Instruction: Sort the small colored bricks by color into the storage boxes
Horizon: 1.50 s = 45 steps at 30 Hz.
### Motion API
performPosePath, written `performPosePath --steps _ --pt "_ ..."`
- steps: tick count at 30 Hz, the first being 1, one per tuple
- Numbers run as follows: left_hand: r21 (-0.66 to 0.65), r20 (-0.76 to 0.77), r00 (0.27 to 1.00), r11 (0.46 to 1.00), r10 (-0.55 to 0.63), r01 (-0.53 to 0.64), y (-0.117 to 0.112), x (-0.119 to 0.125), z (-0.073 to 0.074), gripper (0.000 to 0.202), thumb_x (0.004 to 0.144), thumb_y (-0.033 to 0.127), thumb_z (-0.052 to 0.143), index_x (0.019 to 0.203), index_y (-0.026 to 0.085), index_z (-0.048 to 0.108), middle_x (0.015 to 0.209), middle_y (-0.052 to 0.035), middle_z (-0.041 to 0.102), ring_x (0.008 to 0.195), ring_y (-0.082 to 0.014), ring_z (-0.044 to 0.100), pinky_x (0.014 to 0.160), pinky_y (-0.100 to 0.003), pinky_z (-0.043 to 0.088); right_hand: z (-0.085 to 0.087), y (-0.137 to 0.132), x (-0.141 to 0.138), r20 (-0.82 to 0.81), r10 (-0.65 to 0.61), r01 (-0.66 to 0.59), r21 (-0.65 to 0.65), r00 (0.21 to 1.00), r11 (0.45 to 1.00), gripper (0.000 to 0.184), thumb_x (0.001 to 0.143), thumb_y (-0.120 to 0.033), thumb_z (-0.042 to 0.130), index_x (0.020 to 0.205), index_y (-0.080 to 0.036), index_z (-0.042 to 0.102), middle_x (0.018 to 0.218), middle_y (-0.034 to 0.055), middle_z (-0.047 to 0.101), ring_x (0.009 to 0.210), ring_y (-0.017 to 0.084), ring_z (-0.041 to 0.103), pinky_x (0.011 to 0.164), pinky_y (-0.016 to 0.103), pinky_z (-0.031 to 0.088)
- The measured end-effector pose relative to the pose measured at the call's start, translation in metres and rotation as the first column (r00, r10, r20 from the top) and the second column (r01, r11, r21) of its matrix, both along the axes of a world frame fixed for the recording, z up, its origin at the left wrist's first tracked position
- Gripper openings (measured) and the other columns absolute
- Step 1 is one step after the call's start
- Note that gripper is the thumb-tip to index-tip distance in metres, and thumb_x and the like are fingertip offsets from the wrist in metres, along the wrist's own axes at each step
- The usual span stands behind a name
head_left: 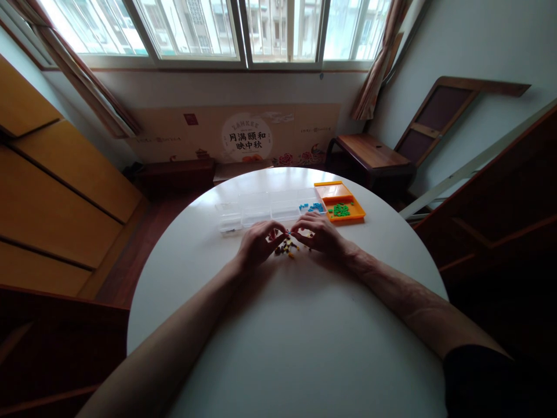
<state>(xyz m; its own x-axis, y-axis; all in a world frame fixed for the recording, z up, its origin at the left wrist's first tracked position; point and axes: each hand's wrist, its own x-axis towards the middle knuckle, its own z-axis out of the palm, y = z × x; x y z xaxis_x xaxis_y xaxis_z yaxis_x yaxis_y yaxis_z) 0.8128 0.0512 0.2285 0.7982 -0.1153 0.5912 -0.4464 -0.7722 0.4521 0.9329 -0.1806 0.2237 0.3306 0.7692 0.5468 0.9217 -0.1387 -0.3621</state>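
Note:
My left hand [260, 242] and my right hand [319, 233] meet fingertip to fingertip above the table, each in a pinch. Between them shows a tiny blue piece [288, 233], too small for me to tell its exact kind. Just below the fingers lies a loose pile of small dark, yellow and red pieces [285, 249], partly covered by both hands. Behind the hands, a clear compartment box [256, 210] holds small blue pieces [314, 207] in its right-hand compartment.
An orange tray [359, 213] with small green pieces [342, 209] stands right of the clear box. Everything rests on a round white table [296, 337]. Beyond its edge are a wooden stool [369, 152] at right and yellow cabinets [52, 191] at left.

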Motion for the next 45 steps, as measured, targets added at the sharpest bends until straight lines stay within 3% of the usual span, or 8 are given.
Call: performPosePath --steps 6,9,15,19,26,32,36,45 --pt "0.007 -0.006 1.000 1.000 0.028 -0.028 0.000 0.001 -0.002 0.016 0.103 0.039 0.076 0.100 0.024 0.076 0.085 -0.0007 0.077 0.076 -0.0174 0.070 0.080 -0.032 0.056 -0.001 0.001 -0.001 0.001 -0.001 0.001 0.015 1.000 1.000 0.014 0.107 -0.035 0.067 0.100 -0.028 0.077 0.099 0.0034 0.080 0.095 0.024 0.068 0.096 0.042 0.053" --pt "-0.018 -0.028 0.998 0.998 0.054 -0.054 -0.003 -0.001 0.000 0.012 0.102 0.036 0.075 0.103 0.025 0.077 0.088 -0.0017 0.080 0.079 -0.0187 0.073 0.083 -0.033 0.058 0.000 0.002 -0.002 -0.006 -0.107 0.107 0.099 0.994 0.989 0.015 0.107 -0.034 0.066 0.097 -0.028 0.076 0.097 0.0035 0.079 0.098 0.025 0.068 0.098 0.043 0.053" --pt "-0.047 -0.043 0.994 0.994 0.096 -0.098 -0.007 -0.003 0.008 0.010 0.101 0.034 0.073 0.102 0.024 0.075 0.086 -0.0006 0.080 0.075 -0.0186 0.074 0.085 -0.036 0.059 -0.002 0.000 0.010 -0.122 -0.513 0.524 0.287 0.850 0.801 0.018 0.105 -0.037 0.067 0.094 -0.026 0.075 0.093 0.0050 0.078 0.092 0.029 0.064 0.095 0.046 0.053" --pt "-0.047 -0.058 0.992 0.993 0.109 -0.112 -0.005 -0.002 0.008 0.009 0.101 0.033 0.072 0.101 0.024 0.075 0.088 -0.0005 0.080 0.078 -0.0193 0.075 0.086 -0.037 0.059 -0.007 -0.003 0.018 -0.174 -0.583 0.608 0.254 0.794 0.752 0.018 0.104 -0.038 0.067 0.098 -0.025 0.077 0.099 0.0070 0.080 0.097 0.032 0.064 0.097 0.049 0.052" --pt "-0.059 -0.081 0.996 0.997 0.045 -0.050 -0.004 -0.003 0.008 0.008 0.101 0.031 0.070 0.099 0.024 0.073 0.089 -0.0007 0.078 0.076 -0.0167 0.072 0.076 -0.031 0.056 0.000 -0.001 0.008 -0.142 -0.398 0.422 0.245 0.906 0.873 0.013 0.102 -0.028 0.065 0.096 -0.025 0.075 0.094 0.0056 0.076 0.095 0.028 0.064 0.094 0.044 0.054" --pt "-0.028 -0.070 0.996 0.998 0.055 -0.057 -0.002 -0.002 0.005 0.010 0.101 0.033 0.069 0.100 0.023 0.073 0.088 -0.0015 0.077 0.077 -0.0171 0.071 0.075 -0.031 0.055 0.016 -0.020 0.007 -0.044 -0.121 0.121 0.009 0.992 0.993 0.012 0.097 -0.020 0.066 0.094 -0.026 0.077 0.086 0.0022 0.072 0.083 0.021 0.063 0.082 0.036 0.053" --pt "-0.012 -0.084 0.995 0.998 0.056 -0.058 -0.002 -0.002 0.004 0.009 0.101 0.031 0.069 0.100 0.024 0.073 0.089 -0.0014 0.078 0.079 -0.0177 0.071 0.077 -0.031 0.055 0.028 -0.036 0.012 0.027 -0.012 0.016 -0.154 1.000 0.988 0.011 0.093 -0.020 0.069 0.093 -0.027 0.077 0.091 0.0015 0.074 0.082 0.020 0.063 0.080 0.035 0.051" --pt "-0.002 -0.076 0.995 0.997 0.071 -0.071 -0.003 -0.002 0.005 0.010 0.101 0.033 0.070 0.099 0.024 0.073 0.089 -0.0015 0.078 0.075 -0.0170 0.070 0.075 -0.032 0.055 0.026 -0.045 0.019 0.010 -0.048 0.049 -0.232 0.999 0.972 0.008 0.091 -0.027 0.078 0.090 -0.031 0.084 0.091 0.0000 0.077 0.082 0.020 0.066 0.079 0.033 0.050"
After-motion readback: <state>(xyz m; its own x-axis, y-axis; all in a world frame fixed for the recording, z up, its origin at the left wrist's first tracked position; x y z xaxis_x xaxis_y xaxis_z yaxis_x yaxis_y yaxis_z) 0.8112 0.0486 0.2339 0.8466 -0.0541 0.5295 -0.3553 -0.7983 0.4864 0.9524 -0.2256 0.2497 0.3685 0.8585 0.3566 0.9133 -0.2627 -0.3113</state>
